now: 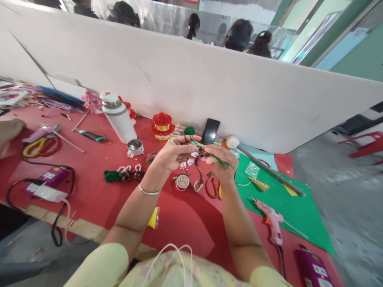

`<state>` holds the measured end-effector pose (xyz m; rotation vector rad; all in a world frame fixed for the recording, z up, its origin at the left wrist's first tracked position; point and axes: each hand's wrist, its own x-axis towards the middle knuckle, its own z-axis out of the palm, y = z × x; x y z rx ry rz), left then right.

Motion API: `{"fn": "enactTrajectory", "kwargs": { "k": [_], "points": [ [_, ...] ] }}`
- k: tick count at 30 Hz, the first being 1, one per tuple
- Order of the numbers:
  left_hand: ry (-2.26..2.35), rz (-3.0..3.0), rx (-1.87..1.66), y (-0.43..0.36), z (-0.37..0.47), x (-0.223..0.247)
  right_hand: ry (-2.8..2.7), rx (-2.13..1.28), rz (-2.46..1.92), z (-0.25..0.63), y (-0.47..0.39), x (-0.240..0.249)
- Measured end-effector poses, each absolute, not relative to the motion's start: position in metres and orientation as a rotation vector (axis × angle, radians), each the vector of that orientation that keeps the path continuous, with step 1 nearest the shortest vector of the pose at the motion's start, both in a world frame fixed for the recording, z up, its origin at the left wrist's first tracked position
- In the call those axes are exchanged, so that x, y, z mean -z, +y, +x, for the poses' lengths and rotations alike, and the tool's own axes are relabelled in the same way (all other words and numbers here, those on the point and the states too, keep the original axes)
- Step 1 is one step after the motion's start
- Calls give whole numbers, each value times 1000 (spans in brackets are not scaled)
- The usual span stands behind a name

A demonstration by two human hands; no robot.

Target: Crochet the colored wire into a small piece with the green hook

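Note:
Both my hands meet above the red tabletop. My left hand (176,152) is closed in a pinch, with dark yarn (188,138) looped over its raised fingers. My right hand (223,161) grips a thin green crochet hook (220,159), which slants down to the right, its far end near my left fingertips. The small work between the fingertips is partly hidden. Just below the hands lie a thread spool (182,182), white beads (187,163) and red-handled scissors (212,187). A dark phone (210,131) leans on the partition behind them.
A white thermos (118,117) and its metal cup (135,148) stand left of my hands. Beaded green yarn pieces (119,175) lie nearer. To the right are a pink glue gun (271,219), a grey rod (272,171) and a purple power strip (315,267). A white partition (191,79) bounds the back.

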<state>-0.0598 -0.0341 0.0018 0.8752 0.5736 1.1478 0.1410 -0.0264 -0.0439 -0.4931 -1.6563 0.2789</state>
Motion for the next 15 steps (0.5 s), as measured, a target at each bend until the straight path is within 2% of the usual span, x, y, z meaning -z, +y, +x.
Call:
{"fn": "enactTrajectory", "kwargs": {
  "k": [15],
  "points": [
    [634, 909, -1199, -33, -64, -4, -1809, -445, -436, 160, -26, 27]
  ]
}}
